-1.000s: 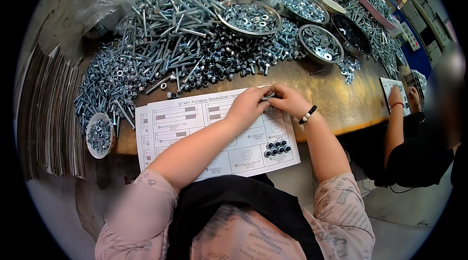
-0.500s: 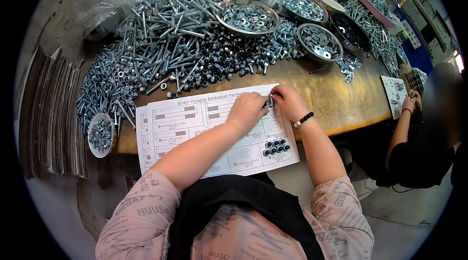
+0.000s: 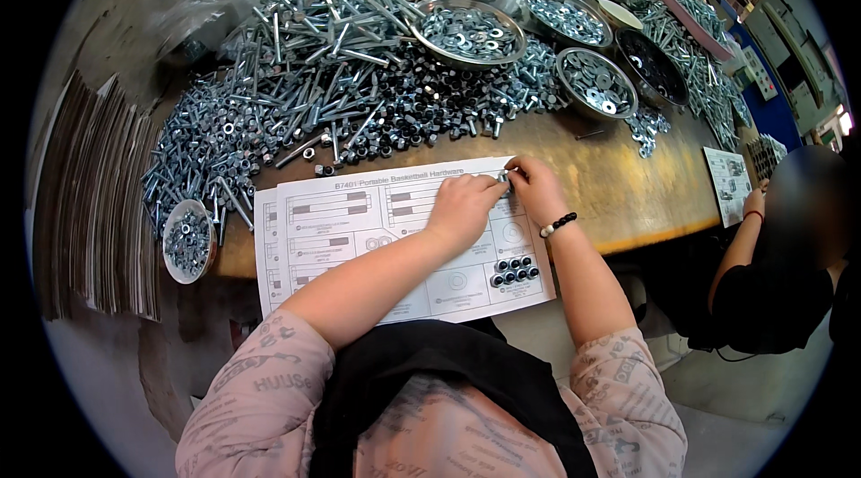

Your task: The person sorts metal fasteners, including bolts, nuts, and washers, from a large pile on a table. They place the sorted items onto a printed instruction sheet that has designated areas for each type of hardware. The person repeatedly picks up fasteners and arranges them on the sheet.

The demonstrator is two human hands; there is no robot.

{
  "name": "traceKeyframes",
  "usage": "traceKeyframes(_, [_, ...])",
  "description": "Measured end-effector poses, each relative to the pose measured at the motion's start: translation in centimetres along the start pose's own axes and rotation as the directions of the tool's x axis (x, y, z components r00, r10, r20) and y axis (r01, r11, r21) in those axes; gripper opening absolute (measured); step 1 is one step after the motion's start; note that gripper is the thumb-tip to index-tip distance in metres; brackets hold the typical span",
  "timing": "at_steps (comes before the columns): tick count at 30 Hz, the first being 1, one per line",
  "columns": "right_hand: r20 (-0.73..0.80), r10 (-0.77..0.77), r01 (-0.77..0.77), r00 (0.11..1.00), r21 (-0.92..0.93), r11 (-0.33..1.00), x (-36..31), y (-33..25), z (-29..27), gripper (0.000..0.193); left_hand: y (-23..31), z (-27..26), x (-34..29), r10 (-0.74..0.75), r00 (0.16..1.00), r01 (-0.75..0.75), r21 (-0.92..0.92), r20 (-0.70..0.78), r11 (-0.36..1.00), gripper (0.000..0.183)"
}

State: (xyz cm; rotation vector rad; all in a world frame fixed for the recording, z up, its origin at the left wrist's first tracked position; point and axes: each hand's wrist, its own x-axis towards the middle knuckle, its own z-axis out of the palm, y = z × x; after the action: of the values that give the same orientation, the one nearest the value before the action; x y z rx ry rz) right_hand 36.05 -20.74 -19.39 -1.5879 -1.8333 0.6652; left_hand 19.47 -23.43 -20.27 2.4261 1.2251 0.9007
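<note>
My left hand (image 3: 460,207) and my right hand (image 3: 538,195) meet over the upper right part of a printed hardware sheet (image 3: 421,297). Between their fingertips is a small silvery metal part (image 3: 505,179), mostly covered by the fingers; its exact kind is hard to make out. Both hands are closed in a pinch around it. Lower on the sheet, near its right edge, several dark-centred nuts (image 3: 516,273) stand in two close rows. A beaded bracelet (image 3: 558,225) circles my right wrist.
Heaped bolts (image 3: 332,39) and loose nuts (image 3: 421,106) lie beyond the sheet. Metal bowls of washers (image 3: 471,34) stand behind. A white bowl of small hardware (image 3: 188,242) sits at left, beside stacked cardboard (image 3: 103,200). At right, a co-worker's arm (image 3: 740,240) is near another sheet (image 3: 727,178).
The view has shifted slightly, so the table appears a little further right. My hands stay together at the same corner of the sheet, and the small part is now more covered by my fingers.
</note>
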Motion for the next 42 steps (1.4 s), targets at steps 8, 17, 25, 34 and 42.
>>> traceKeyframes(8, [0.109,0.062,-0.061,0.992,-0.009,0.998,0.8,-0.6,-1.9,0.018,-1.0,-3.0,-0.3,-0.096,0.993,0.112,-0.249,0.075,0.962,0.038])
traceKeyframes(17, [0.192,-0.326,0.358,0.926,-0.167,0.919,5.3,-8.7,2.0,0.017,-12.5,-14.3,-4.5,-0.376,0.911,0.400,0.134,-0.171,0.907,0.019])
traceKeyframes(25, [0.362,-0.517,0.632,0.775,-0.426,0.648,8.9,-15.4,13.4,0.015,-18.0,-17.5,-6.3,-0.437,0.894,0.401,0.616,-0.100,0.678,0.013])
traceKeyframes(34, [0.616,-0.368,0.715,0.697,-0.551,0.431,9.9,-17.5,14.8,0.018,-16.6,-20.1,-5.9,-0.609,0.793,0.565,0.356,0.015,0.744,0.017])
traceKeyframes(42, [0.286,-0.637,0.690,0.716,-0.148,0.709,11.4,-17.4,14.8,0.009,-17.7,-20.1,-6.7,-0.563,0.818,0.435,0.513,0.118,0.740,0.016])
